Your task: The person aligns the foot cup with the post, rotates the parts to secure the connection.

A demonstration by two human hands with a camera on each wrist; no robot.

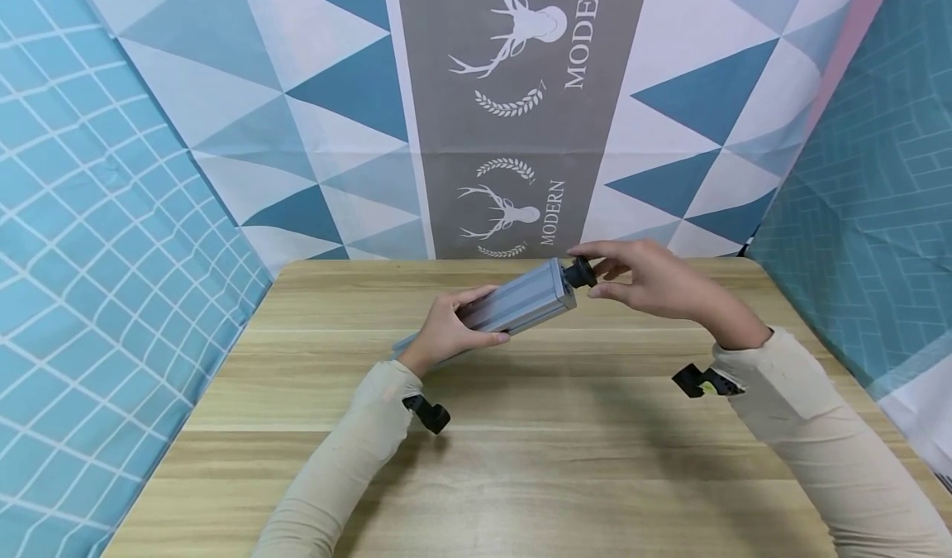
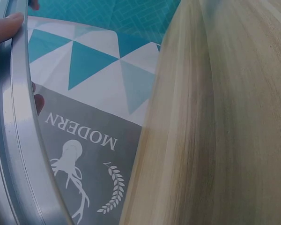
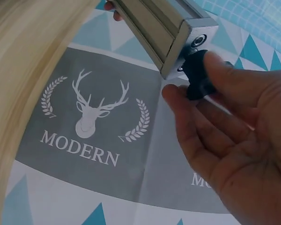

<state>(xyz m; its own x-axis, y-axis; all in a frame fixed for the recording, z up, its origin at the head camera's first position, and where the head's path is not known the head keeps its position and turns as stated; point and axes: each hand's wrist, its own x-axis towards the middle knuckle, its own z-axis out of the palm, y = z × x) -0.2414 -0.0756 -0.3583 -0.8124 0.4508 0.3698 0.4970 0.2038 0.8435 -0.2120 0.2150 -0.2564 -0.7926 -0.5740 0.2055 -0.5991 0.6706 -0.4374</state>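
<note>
My left hand point(image 1: 449, 326) grips a long silver-grey aluminium profile point(image 1: 521, 300) around its middle, thumb on the near side. The profile is tilted, its right end raised and its left end low behind the wrist. A black knob-like foot point(image 1: 580, 273) sticks out of the raised end. My right hand point(image 1: 653, 280) is at this foot; in the right wrist view the thumb and fingers hold the black foot point(image 3: 195, 77) between them. A round hole point(image 3: 199, 41) shows in the end face beside it. Grooves run along the profile point(image 2: 19, 122) in the left wrist view.
The wooden table point(image 1: 521, 475) lies beneath both arms. Behind it hangs a patterned cloth point(image 1: 342, 70) with triangles and deer heads. Blue cloths point(image 1: 82, 211) flank the table on both sides. Each wrist carries a small black camera mount point(image 1: 427, 415).
</note>
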